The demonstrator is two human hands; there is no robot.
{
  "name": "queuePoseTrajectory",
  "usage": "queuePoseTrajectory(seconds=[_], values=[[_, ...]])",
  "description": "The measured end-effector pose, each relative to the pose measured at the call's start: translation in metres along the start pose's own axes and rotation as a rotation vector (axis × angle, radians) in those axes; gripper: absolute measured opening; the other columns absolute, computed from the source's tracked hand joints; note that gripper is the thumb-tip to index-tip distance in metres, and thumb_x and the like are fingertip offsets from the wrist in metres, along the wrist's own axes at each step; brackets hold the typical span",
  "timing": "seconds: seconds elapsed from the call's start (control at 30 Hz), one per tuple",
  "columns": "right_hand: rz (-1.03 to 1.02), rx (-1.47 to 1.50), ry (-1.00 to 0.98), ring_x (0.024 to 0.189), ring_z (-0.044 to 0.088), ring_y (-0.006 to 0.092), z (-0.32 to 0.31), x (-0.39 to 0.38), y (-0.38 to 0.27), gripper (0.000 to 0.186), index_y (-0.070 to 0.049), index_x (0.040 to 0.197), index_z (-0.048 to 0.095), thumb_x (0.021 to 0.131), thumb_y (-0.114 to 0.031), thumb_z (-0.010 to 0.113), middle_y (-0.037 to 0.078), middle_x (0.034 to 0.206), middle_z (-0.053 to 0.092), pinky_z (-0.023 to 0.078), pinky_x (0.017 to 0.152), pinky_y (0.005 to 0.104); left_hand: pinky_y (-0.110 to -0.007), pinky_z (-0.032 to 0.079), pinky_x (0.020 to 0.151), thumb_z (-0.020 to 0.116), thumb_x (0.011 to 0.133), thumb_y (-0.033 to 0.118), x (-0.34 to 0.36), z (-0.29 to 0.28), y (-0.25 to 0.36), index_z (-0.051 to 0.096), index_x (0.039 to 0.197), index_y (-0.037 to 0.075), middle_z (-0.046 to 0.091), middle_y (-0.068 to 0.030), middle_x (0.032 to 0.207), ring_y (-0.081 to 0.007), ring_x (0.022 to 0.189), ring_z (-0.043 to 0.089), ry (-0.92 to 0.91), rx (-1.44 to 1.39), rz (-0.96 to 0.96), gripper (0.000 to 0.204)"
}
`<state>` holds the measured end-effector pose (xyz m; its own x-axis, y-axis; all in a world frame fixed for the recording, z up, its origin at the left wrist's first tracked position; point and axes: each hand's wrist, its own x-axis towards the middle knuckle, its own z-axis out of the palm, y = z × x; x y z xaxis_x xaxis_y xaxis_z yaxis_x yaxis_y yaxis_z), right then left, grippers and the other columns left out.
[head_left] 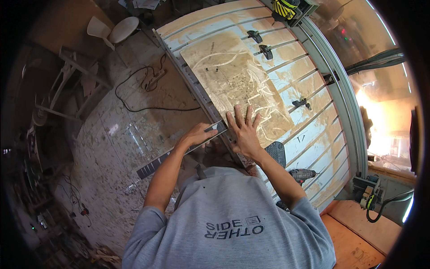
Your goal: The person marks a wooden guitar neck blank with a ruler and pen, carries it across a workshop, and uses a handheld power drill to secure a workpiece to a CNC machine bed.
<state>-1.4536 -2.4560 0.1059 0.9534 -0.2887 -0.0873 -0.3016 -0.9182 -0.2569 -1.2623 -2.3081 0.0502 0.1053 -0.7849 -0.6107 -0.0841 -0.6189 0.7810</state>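
Note:
My left hand (pixel 197 135) is closed round a long flat dark strip (pixel 154 165) with pale marks along it. One end of the strip meets the near left edge of the machine bed, and the other slants out over the floor. My right hand (pixel 245 133), fingers spread, lies flat on a worn wooden board (pixel 224 58). Pale curved grooves and small dark specks cover this board, which rests on the slotted bed (pixel 309 130). A gap separates my two hands at the bed's edge.
Right of my right hand are a dark ridged pad (pixel 275 154) and a power drill (pixel 302 175). Black clamps (pixel 265 51) sit in the bed's slots. A metal gantry rail (pixel 333 85) borders the right side. A cable (pixel 154 109) crosses the dusty floor at left.

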Motion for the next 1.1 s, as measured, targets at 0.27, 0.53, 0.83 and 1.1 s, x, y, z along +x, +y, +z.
queuePoseTrajectory(seconds=[0.27,0.53,0.83,1.1], values=[[-0.057,0.083,0.042,0.154,0.008,0.0531,0.01,0.0,-0.004,0.117,-0.004,0.161,0.027,0.059,-0.021,0.082,0.018,0.169,0.019,0.004,0.117,0.077,-0.033,0.051,0.053,0.061,0.103,0.043,-0.003,-0.002,0.006,0.067,0.106,0.001,0.067,-0.0081,0.073,-0.0161,0.055,0.065,-0.01,0.006,-0.049,0.043],[-0.026,0.091,0.095,0.154,0.018,0.0474,0.009,0.001,-0.007,0.109,-0.007,0.159,0.033,0.063,-0.027,0.079,0.014,0.167,0.026,0.008,0.117,0.0763,-0.034,0.053,0.056,0.055,0.099,0.063,-0.001,0.001,0.023,0.072,0.1,0.0,0.068,-0.0109,0.071,-0.0202,0.057,0.067,0.02,0.014,-0.04,0.065],[0.013,0.304,0.226,0.138,0.047,0.0363,0.01,0.011,0.009,0.07,-0.007,0.139,0.062,0.071,-0.021,0.065,0.011,0.148,0.058,0.02,0.121,0.0609,-0.042,0.057,0.07,0.057,0.08,0.086,0.025,0.012,0.034,0.073,0.067,-0.005,0.068,-0.017,0.061,-0.029,0.069,0.074,0.191,0.193,-0.191,0.094],[0.513,0.836,0.551,0.11,0.07,0.0268,-0.016,-0.008,0.079,0.042,-0.003,0.123,0.074,0.087,-0.009,0.053,0.019,0.118,0.074,0.054,0.096,0.0381,-0.041,0.056,0.062,0.056,0.081,0.087,0.019,0.02,0.038,0.068,0.059,-0.003,0.061,-0.0133,0.05,-0.0266,0.049,0.067,0.223,0.186,-0.18,0.093]])
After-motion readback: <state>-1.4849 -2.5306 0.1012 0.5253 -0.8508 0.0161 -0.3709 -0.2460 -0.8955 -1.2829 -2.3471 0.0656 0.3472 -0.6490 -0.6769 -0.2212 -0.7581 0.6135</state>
